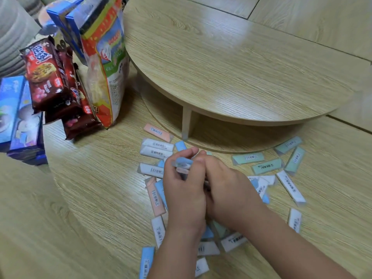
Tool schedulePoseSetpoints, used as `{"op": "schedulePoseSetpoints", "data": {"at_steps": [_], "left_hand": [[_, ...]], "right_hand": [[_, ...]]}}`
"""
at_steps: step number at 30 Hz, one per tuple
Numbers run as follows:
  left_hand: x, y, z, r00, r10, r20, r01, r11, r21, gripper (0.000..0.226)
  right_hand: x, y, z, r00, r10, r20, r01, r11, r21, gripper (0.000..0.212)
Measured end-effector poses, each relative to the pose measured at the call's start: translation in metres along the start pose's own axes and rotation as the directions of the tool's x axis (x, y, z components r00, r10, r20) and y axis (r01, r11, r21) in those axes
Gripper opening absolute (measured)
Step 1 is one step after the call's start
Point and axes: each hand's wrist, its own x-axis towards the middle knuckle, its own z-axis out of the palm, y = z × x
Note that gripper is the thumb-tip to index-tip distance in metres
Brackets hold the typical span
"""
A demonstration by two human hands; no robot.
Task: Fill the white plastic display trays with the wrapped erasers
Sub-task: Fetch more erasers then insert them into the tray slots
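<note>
**Both hands close over a blue eraser amid a scatter of wrapped bars**

A low round table (231,67) of pale wood grain fills the upper middle, standing on a matching floor (96,198). To its left stands a tall snack bag (104,63) printed in orange and green. Dark red biscuit packs (50,77) lean beside the bag, with blue boxes (18,117) stacked at the far left edge.

The left hand (183,196) and right hand (229,190) meet low in the middle, pressed side by side above the floor. The left fingers (188,153) curl round a blue eraser (182,163), which lies crosswise at the fingertips with something pinkish tucked just beneath it. The right fingers are curled in against the left hand and one tip meets the eraser's end. Whether they actually grip it, I cannot tell.

The erasers (290,188) lie loose on the floor all round the hands, between the person and the table's base, some overlapping and pointing every way. They are long slim bars, seemingly wedge-ended, each in a clear wrap. Each carries a barcode or a line of dark print. The colours are pastel:
- white
- light blue
- mint green at the right
- salmon pink
</note>
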Motion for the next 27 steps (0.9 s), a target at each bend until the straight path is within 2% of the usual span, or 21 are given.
{"op": "schedulePoseSetpoints", "data": {"at_steps": [3,5,9,11,14,15,16,17,19,20,22,24,27], "left_hand": [[0.009,0.003,0.009,0.998,-0.022,-0.063,0.016,0.995,-0.1,0.021],[0.013,0.006,0.017,0.998,0.004,-0.062,-0.012,0.992,-0.129,0.021],[0.017,0.006,0.028,0.99,0.097,-0.098,-0.102,0.994,-0.042,0.024],[0.019,0.005,0.027,0.981,0.129,-0.145,-0.128,0.992,0.017,0.022],[0.016,0.003,0.019,0.98,0.192,-0.06,-0.184,0.976,0.113,0.015],[0.014,0.003,0.015,0.974,0.227,-0.001,-0.223,0.958,0.181,0.014],[0.012,0.003,0.01,0.965,0.25,0.075,-0.261,0.931,0.256,0.014],[0.01,0.003,0.005,0.952,0.254,0.17,-0.298,0.898,0.324,0.016],[0.006,0.003,-0.001,0.903,0.197,0.383,-0.355,0.842,0.406,0.029],[0.005,0.004,-0.002,0.873,0.154,0.464,-0.371,0.826,0.424,0.039],[0.005,0.005,-0.002,0.831,0.104,0.546,-0.403,0.789,0.464,0.054],[0.006,0.007,-0.001,0.815,0.077,0.574,-0.432,0.741,0.514,0.057],[0.003,0.01,0.002,0.79,0.013,0.613,-0.403,0.765,0.502,0.058]], "right_hand": [[0.005,0.008,-0.008,0.998,-0.051,0.041,0.05,0.998,0.029,0.051],[0.006,0.012,-0.011,0.998,-0.069,0.004,0.068,0.993,0.102,0.056],[0.003,0.022,-0.006,0.966,-0.088,-0.245,0.122,0.984,0.128,0.053],[0.0,0.027,-0.004,0.93,-0.034,-0.366,0.098,0.982,0.159,0.051],[0.001,0.029,-0.011,0.885,0.105,-0.454,0.052,0.946,0.321,0.054],[0.003,0.026,-0.017,0.867,0.197,-0.457,0.032,0.894,0.446,0.052],[0.005,0.022,-0.023,0.85,0.306,-0.428,0.025,0.789,0.613,0.052],[0.007,0.017,-0.031,0.843,0.396,-0.365,0.036,0.635,0.772,0.056],[0.01,0.011,-0.045,0.849,0.465,-0.249,0.074,0.362,0.929,0.066],[0.011,0.009,-0.05,0.853,0.475,-0.218,0.084,0.287,0.954,0.071],[0.014,0.008,-0.057,0.851,0.498,-0.167,0.079,0.193,0.978,0.077],[0.014,0.008,-0.059,0.838,0.53,-0.128,0.063,0.14,0.988,0.078],[0.013,0.01,-0.056,0.821,0.562,-0.102,0.063,0.088,0.994,0.078]]}}
